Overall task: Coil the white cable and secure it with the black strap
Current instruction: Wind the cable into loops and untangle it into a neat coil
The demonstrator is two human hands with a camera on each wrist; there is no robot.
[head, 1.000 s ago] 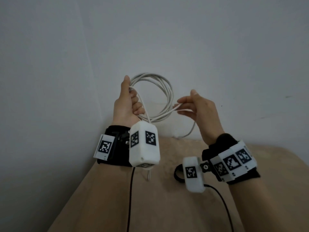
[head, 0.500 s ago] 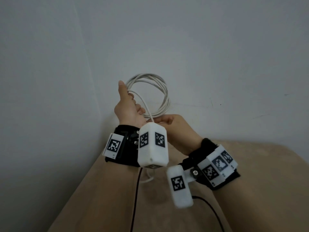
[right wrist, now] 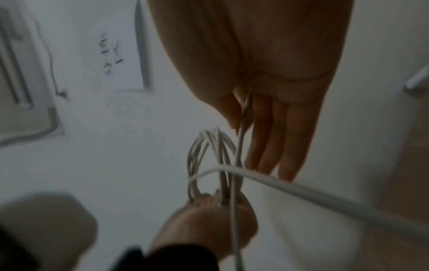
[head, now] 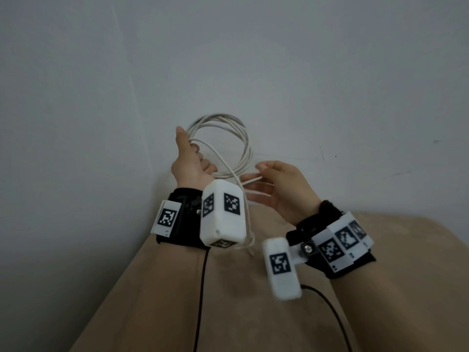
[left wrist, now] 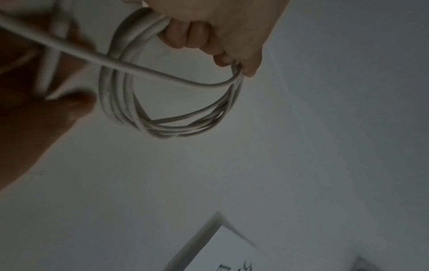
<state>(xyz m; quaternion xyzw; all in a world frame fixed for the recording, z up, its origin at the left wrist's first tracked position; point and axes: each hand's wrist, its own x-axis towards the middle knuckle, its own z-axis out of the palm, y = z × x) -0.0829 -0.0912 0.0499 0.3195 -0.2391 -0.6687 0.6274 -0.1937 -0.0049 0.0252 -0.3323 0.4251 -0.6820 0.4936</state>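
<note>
My left hand is raised in front of the wall and grips a coil of white cable with several loops, thumb up. The left wrist view shows its curled fingers closed round the white coil. A loose strand hangs from the coil down past the left wrist camera. To the right and slightly lower, my right hand pinches a strand between thumb and forefinger, the other fingers straight. The black strap is not in sight.
A beige table lies below both forearms, running to a grey wall with a corner on the left. White wrist camera boxes hang under each wrist, with black leads trailing toward me.
The right hand went from the coil's right side down under the left hand, then back out to the right with a strand pinched. The left hand and coil sank slightly.
</note>
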